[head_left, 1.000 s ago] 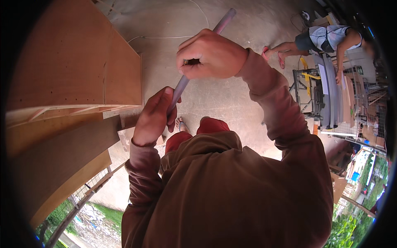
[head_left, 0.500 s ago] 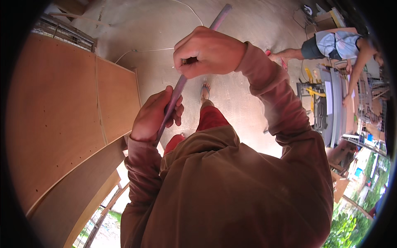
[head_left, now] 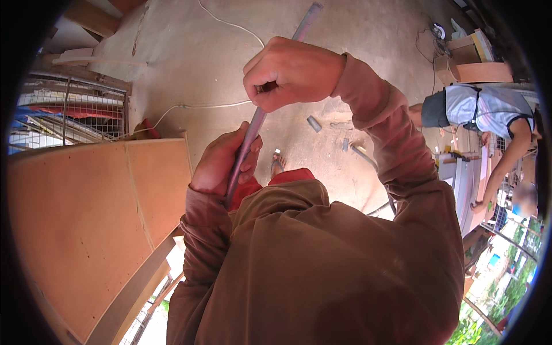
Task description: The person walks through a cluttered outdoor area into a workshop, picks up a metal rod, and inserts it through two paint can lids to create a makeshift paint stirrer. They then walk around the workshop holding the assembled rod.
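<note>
1. the right hand [head_left: 293, 72] is closed in a fist around the upper part of a long grey pipe [head_left: 253, 129], fingers wrapped fully round it, so the pipe cannot slip through the hand.
2. the left hand [head_left: 221, 164] grips the same pipe lower down, close to the chest, fingers curled over it with the thumb side up; two spaced grips keep the long piece steady and steerable.
3. the pipe runs diagonally from the left sleeve up past the right fist, and its far end [head_left: 313, 8] points out over the concrete floor [head_left: 356, 34].
4. a large brown wooden board [head_left: 86, 224] stands just to the left, apart from the pipe.
5. a white cable [head_left: 207, 105] trails on the floor, and short pipe offcuts [head_left: 314, 123] lie beyond the hands.
6. another person [head_left: 489, 112] bends over a workbench well off to the right.
</note>
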Tool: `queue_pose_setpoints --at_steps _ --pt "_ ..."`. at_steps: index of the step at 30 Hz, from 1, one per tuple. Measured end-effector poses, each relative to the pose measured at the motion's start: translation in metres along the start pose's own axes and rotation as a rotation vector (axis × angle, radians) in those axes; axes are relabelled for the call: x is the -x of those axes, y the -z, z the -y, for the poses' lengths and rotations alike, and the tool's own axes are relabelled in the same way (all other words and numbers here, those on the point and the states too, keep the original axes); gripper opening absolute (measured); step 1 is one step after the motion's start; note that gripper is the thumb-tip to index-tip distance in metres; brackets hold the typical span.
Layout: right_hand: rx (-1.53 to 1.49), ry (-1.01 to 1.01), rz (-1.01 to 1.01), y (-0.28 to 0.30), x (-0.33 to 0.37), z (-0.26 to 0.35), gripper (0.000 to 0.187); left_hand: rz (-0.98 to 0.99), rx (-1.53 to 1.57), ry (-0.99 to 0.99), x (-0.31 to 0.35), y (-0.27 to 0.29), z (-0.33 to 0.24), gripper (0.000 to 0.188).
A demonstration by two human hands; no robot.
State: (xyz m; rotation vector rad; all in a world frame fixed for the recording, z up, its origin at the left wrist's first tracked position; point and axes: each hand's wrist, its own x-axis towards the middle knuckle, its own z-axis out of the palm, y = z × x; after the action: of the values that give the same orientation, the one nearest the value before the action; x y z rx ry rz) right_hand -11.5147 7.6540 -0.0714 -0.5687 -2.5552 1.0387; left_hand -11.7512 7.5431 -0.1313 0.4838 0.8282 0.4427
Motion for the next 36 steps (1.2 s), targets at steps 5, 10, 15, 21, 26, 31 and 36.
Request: queue_pose_setpoints --at_steps 5,10,15,21,26,31,36 --pt "-0.011 -0.017 -0.043 0.057 0.001 -0.075 0.019 0.018 0.001 0.006 -0.08 -0.006 -0.054 0.048" --pt "-0.03 -0.089 -0.111 0.114 -0.007 -0.171 0.017 -0.05 -0.14 -0.025 -0.168 -0.006 -0.126 0.046" --pt "-0.075 -0.172 -0.169 0.203 -0.036 -0.272 0.015 -0.113 -0.27 0.011 -0.275 0.007 -0.238 0.046" --pt "-0.109 -0.306 -0.163 0.353 -0.079 -0.367 0.017 0.075 -0.17 0.101 -0.393 0.014 -0.392 0.047" --pt "-0.114 -0.393 -0.387 0.438 -0.071 -0.413 0.019 0.257 0.008 0.276 -0.468 -0.016 -0.474 0.047" --pt "-0.034 -0.475 -0.306 0.503 -0.027 -0.461 0.017 0.323 -0.162 0.325 -0.548 -0.066 -0.534 0.047" --pt "-0.026 -0.462 -0.431 0.58 0.038 -0.525 0.016 0.179 -0.514 0.173 -0.642 -0.143 -0.591 0.044"
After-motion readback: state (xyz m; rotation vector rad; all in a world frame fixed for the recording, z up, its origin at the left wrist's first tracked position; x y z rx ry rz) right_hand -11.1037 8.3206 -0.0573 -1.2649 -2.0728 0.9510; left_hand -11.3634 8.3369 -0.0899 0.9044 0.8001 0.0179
